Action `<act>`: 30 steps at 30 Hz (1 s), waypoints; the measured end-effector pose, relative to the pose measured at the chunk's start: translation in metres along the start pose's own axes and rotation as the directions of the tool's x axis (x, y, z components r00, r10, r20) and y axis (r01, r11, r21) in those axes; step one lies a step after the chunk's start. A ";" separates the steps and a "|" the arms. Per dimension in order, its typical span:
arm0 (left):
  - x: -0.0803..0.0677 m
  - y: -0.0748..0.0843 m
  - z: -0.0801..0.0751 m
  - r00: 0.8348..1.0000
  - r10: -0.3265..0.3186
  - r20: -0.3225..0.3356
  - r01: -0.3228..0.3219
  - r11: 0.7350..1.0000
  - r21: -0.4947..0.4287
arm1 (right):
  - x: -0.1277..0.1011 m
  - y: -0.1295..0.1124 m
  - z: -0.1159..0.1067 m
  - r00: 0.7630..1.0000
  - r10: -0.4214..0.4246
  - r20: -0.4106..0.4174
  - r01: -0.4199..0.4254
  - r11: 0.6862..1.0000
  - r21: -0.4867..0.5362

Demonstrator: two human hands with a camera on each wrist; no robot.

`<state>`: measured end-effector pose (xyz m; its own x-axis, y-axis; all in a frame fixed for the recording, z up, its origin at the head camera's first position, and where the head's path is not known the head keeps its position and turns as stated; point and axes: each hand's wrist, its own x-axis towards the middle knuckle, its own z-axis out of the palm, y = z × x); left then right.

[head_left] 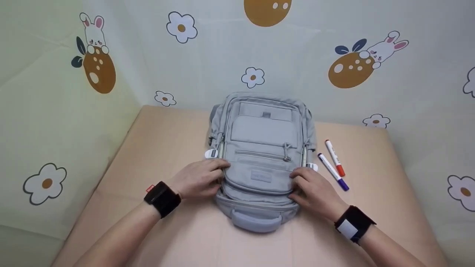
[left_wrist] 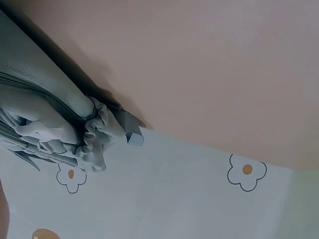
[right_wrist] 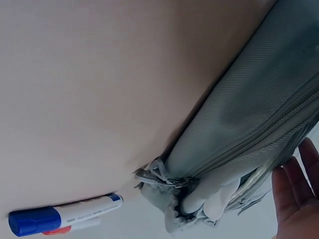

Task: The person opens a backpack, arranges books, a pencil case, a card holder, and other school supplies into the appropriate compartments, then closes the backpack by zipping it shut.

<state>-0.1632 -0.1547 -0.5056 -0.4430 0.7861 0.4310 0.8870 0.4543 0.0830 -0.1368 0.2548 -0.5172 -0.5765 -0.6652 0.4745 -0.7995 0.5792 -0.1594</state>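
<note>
A light grey backpack lies on its back, its top handle towards me. My left hand grips the left edge of the bag's front panel, fingers bent over it. On the opposite edge, my right hand holds the panel between fingers and thumb. The right wrist view catches the right fingertips against the bag's side near an open zipper. In the left wrist view the bag's side shows, but the left fingers are hidden.
Right of the bag lie a blue-capped marker and a red-capped marker, side by side. White round tags hang at the bag's sides. Beneath is a beige tabletop; a patterned curtain stands close behind.
</note>
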 end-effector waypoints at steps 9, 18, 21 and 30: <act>0.031 -0.016 -0.009 0.931 -0.316 -0.183 0.325 0.945 0.024 | 0.007 -0.003 -0.003 0.999 0.003 0.054 0.001 0.997 -0.077; 0.061 -0.043 -0.012 0.774 -0.633 0.034 0.633 0.773 -0.044 | 0.023 -0.007 -0.014 0.990 -0.068 0.121 0.072 0.997 -0.034; 0.068 -0.046 -0.011 0.742 -0.667 0.066 0.669 0.743 -0.016 | 0.043 -0.014 -0.021 0.990 -0.086 0.116 0.086 0.996 0.001; 0.078 -0.046 -0.008 0.718 -0.695 0.032 0.692 0.718 0.072 | 0.124 -0.045 -0.018 0.968 -0.065 0.243 0.076 0.996 -0.038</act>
<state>-0.2373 -0.1179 -0.4686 -0.9388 0.2622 0.2232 0.3212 0.9006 0.2927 -0.1693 0.1552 -0.4356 -0.5474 -0.7957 0.2593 -0.8339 0.5444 -0.0901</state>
